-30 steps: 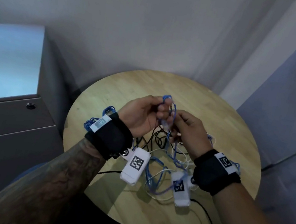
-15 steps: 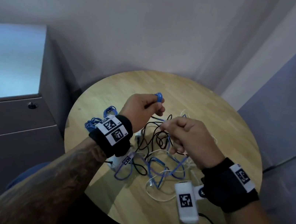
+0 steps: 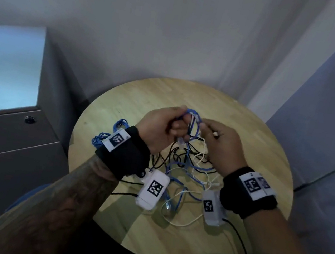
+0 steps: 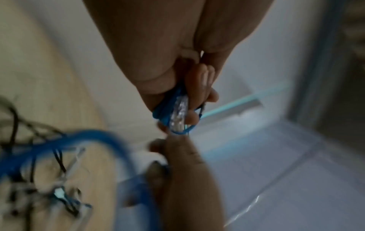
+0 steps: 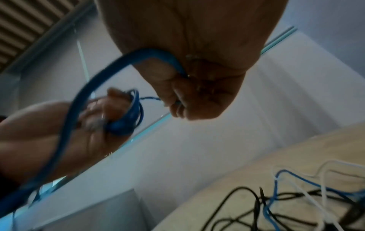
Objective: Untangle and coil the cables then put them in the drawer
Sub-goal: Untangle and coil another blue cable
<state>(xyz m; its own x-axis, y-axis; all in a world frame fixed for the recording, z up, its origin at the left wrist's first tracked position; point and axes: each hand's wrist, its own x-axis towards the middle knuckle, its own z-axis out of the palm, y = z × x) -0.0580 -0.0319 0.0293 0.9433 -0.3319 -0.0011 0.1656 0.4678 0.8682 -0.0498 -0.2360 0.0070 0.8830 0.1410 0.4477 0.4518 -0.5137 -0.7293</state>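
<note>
A tangle of blue, black and white cables [image 3: 186, 167] lies on the round wooden table [image 3: 232, 236]. Above it my left hand [image 3: 168, 127] grips a small coil of the blue cable [image 3: 195, 120] with its clear plug [image 4: 178, 115] between the fingers. My right hand [image 3: 218, 143] is close beside it and pinches a strand of the same blue cable [image 5: 122, 65], which loops back to the coil [image 5: 128, 120]. A bundled blue cable [image 3: 105, 137] rests behind my left wrist.
A grey cabinet with closed drawers [image 3: 7, 134] and a round lock [image 3: 30, 120] stands left of the table. White tagged devices [image 3: 153, 188] [image 3: 211, 208] hang under both wrists. A wall corner and a grey panel [image 3: 326, 130] close in behind and right.
My right hand has risen from the tangle and come back beside the left, bringing another loop of blue cable up to the coil.
</note>
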